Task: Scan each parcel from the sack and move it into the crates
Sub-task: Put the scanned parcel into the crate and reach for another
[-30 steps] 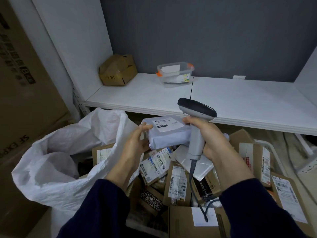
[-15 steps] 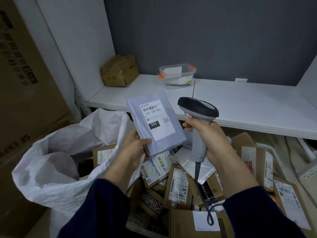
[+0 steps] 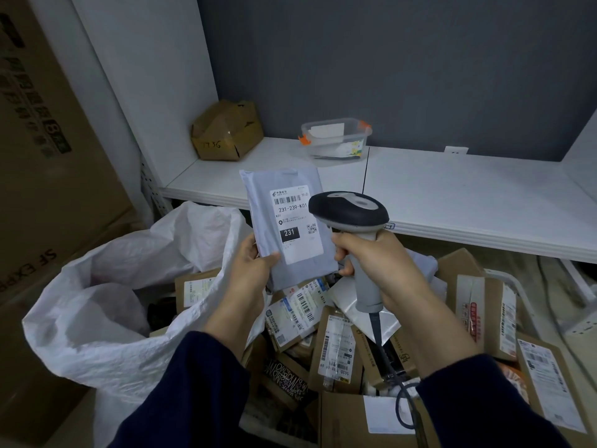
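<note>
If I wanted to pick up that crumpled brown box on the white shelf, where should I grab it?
Probably across the lower body of the crumpled brown box, from the front, one hand on each side. Its top flaps are buckled and partly open, so a grip there would likely slip or tear; the lower walls look straighter. It sits in the shelf corner, so the left and rear are blocked.

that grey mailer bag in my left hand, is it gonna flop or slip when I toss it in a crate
The mailer probably won't flop much: it stands upright though the left hand pinches only its lower corner. It looks thin, so likely light. Its smooth plastic skin may slide against the boxes.
</note>
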